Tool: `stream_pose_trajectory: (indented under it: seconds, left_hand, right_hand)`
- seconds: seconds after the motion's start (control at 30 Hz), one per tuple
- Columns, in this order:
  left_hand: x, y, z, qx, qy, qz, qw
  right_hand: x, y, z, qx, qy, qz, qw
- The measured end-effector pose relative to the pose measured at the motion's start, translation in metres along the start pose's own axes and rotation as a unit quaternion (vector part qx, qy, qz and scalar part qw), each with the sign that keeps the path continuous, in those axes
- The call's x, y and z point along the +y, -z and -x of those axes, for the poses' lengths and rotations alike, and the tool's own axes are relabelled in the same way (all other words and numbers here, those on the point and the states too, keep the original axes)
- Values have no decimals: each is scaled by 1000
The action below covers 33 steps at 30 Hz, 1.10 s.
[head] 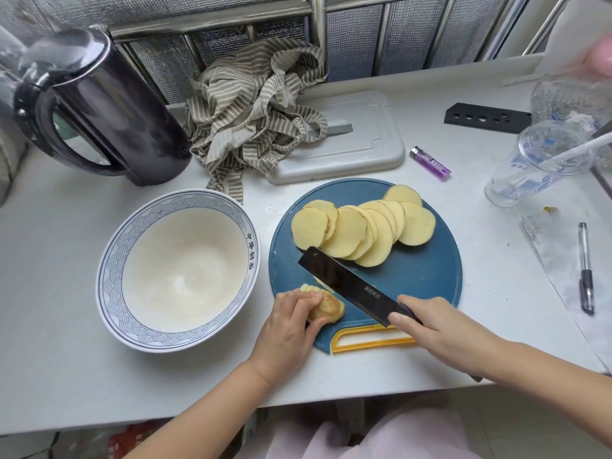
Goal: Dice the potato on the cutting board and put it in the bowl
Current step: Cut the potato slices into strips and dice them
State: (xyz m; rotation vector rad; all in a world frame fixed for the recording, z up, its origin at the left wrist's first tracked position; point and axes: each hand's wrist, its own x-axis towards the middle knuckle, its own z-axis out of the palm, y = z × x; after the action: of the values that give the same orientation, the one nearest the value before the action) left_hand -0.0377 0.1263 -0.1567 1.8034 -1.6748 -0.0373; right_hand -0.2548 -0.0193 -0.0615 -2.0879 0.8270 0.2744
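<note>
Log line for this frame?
left hand holds potato piece | right hand grips knife | slices on cutting board | bowl empty

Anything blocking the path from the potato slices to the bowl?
Nothing visible. The bowl sits left of the board, only a strip of counter between them. The knife in the right hand and the left hand gripping a potato end are nearer the person than the slices; the cloth lies behind.
</note>
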Motion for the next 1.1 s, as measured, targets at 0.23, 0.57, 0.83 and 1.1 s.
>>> stream_pose_trajectory:
  seconds: [0.23, 0.57, 0.83, 1.1]
  left_hand:
    - [0, 0, 0, -3, 0, -11, 1000]
    - [4, 5, -3, -1, -1, -39, 999]
    - [6, 5, -5, 0, -6, -43, 999]
    - [6, 5, -6, -2, -15, -47, 999]
  right_hand:
    - [-5, -4, 0, -5, 1, -1, 1000]
    - [-5, 0, -3, -29, -20, -9, 999]
    - [-6, -2, -4, -27, -22, 13, 999]
    - [-12, 2, -3, -33, -28, 32, 999]
